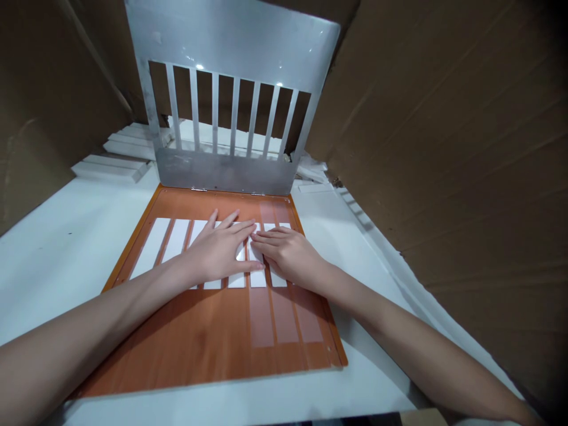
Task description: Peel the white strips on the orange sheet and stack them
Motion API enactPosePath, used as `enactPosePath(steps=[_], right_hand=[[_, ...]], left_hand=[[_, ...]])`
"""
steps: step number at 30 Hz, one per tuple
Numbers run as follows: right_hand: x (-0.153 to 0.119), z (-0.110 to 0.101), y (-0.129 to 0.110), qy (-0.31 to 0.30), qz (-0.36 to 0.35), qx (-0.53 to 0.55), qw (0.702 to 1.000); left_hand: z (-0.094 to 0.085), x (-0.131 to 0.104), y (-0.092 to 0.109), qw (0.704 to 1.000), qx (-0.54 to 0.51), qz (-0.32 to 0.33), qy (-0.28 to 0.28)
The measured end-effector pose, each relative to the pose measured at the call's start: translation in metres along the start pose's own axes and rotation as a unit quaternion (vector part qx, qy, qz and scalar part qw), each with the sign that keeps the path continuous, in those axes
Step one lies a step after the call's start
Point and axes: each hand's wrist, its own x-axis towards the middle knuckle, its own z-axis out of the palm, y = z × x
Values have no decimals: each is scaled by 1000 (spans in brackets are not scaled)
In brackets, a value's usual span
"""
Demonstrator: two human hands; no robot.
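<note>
White flat strips lie side by side in a row on an orange board. My left hand rests palm down across the middle strips, its fingers spread and thumb stretched to the right. From the right, my right hand comes in with its fingers drawn together, the tips at a white strip close beside the left fingertips. Its thumb is mostly hidden. Another strip is partly covered by the right hand. Behind the hands, a slotted metal plate stands raised, hinged to the board's far edge.
Stacks of white strips sit at the back left. More white pieces lie behind the plate on the right. Brown cardboard walls enclose the white table. Pale pink patches mark the board's right side.
</note>
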Motion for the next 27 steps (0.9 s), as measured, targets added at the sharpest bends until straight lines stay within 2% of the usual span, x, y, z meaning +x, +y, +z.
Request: enactPosePath(steps=[27], right_hand=[[0, 1, 1, 3, 3, 0, 1000]], left_hand=[[0, -1, 1, 1000, -6, 7, 5]])
